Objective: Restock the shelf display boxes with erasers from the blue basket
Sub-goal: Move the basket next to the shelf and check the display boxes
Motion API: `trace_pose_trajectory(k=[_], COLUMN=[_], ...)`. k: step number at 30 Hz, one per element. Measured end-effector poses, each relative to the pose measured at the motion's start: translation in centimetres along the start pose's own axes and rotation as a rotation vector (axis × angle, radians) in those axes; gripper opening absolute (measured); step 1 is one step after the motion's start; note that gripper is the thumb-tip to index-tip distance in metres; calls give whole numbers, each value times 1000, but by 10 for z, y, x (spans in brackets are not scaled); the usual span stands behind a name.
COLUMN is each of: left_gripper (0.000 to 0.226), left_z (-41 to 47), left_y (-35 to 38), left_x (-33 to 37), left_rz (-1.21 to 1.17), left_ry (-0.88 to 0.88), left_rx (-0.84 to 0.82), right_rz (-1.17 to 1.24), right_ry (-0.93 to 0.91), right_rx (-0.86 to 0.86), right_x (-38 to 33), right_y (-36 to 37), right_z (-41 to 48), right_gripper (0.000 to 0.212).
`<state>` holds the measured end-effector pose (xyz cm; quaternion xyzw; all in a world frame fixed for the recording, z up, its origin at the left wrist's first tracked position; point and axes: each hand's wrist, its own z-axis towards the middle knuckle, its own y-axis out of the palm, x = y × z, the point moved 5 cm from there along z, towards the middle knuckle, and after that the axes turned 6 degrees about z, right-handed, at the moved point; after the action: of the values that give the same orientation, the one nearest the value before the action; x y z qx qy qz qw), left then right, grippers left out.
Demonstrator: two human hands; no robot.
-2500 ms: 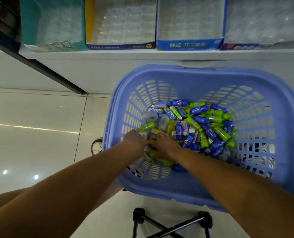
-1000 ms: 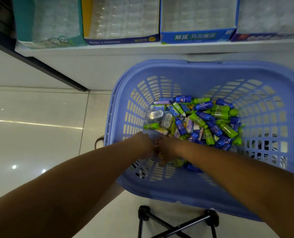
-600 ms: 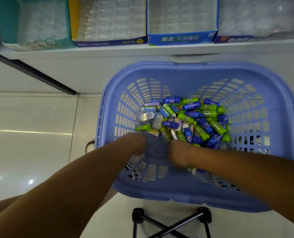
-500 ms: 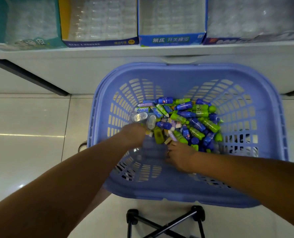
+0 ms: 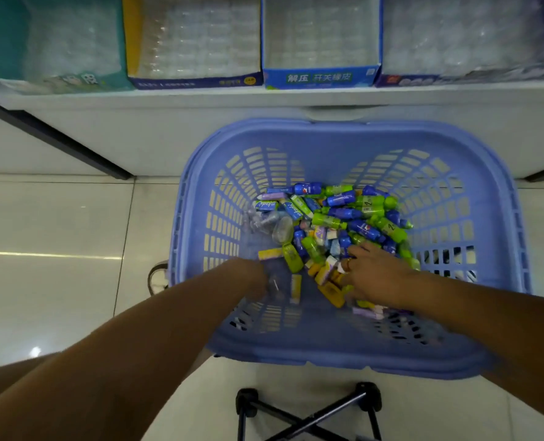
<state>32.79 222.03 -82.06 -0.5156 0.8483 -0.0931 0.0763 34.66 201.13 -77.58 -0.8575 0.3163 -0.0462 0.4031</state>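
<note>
White shelf [image 5: 264, 97] carries display boxes [image 5: 320, 43]; below, both hands work the blue basket [image 5: 344, 351]: left hand [image 5: 251, 281] curled, contents unclear; right hand [image 5: 372, 275] spread flat on erasers [image 5: 337, 218].

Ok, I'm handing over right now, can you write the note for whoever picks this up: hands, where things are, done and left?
Left hand: down in the blue basket, near side, fingers curled; too blurred to tell whether it grips anything.
Right hand: spread flat, open, on the erasers, holding none.
Erasers: all piled in the basket's middle, green, blue and yellow mixed.
Display boxes: four on the shelf beyond the basket; their clear trays show no coloured erasers.
Done: nothing visibly shelved.
Left: pick erasers from the pile and fill the boxes.
</note>
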Motion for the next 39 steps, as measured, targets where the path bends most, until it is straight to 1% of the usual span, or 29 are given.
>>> trace_pose_trajectory(k=[2, 3, 4, 6, 7, 9, 10, 12, 13, 15, 17, 19, 20, 25, 27, 30, 32, 35, 37, 39], left_gripper=[41, 38, 34, 27, 28, 36, 39, 42, 46, 57, 64, 65, 64, 54, 45, 37, 38, 33, 30, 33], left_z=[-2, -4, -6, -13, -18, -26, -29, -33, -33, -29, -19, -9, -6, 3, 6, 8, 9, 10, 7, 2], left_y=[8, 5, -2, -27, -42, -67, -78, -93, -97, -101, -99, -94, -93, -92, -93, -95, -95, -91, -86, -78], left_x=[0, -2, -5, -15, -22, -36, -41, -45, -45, -45, -47, -49, -50, -47, -46, -43, -38, -31, -27, -25], left_rz=[-11, -39, -79, -207, -268, -330, -338, -313, -282, -214, -221, -245, -243, -258, -337, -402, -342, -213, -145, -75], left_ry=[-29, -33, -24, -17, -31, -75, -88, -52, -17, 28, 52, 77, 86, 115, 114, 92, 60, 72, 107, 99], left_rx=[-46, -43, -1, 185, 285, 460, 537, 661, 703, 759, 714, 636, 626, 678, 687, 731, 750, 702, 656, 643], right_rz=[14, 35, 60, 125, 173, 306, 372, 435, 430, 406, 382, 357, 333, 116, 89, 67, 107, 61, 34, 11], right_ry=[-33, -43, -53, -90, -102, -105, -111, -124, -121, -107, -78, -43, -38, -93, -75, -68, -102, -185, -192, -163], right_rx=[24, 39, 60, 123, 150, 172, 167, 139, 137, 191, 262, 319, 325, 166, 140, 117, 76, -3, -41, -112], right_x=[-4, -6, -8, -16, -21, -35, -43, -55, -59, -64, -69, -75, -75, -70, -70, -57, -42, -30, -29, -32], right_y=[-3, -5, -7, -12, -15, -19, -20, -23, -23, -23, -25, -27, -29, -27, -26, -24, -22, -19, -19, -21], right_z=[11, 17, 25, 45, 58, 86, 100, 122, 130, 140, 144, 145, 145, 140, 138, 130, 116, 93, 86, 86], right_gripper=[35, 34, 32, 31, 35, 49, 56, 62, 63, 58, 51, 47, 46, 64, 61, 48, 41, 39, 36, 34])
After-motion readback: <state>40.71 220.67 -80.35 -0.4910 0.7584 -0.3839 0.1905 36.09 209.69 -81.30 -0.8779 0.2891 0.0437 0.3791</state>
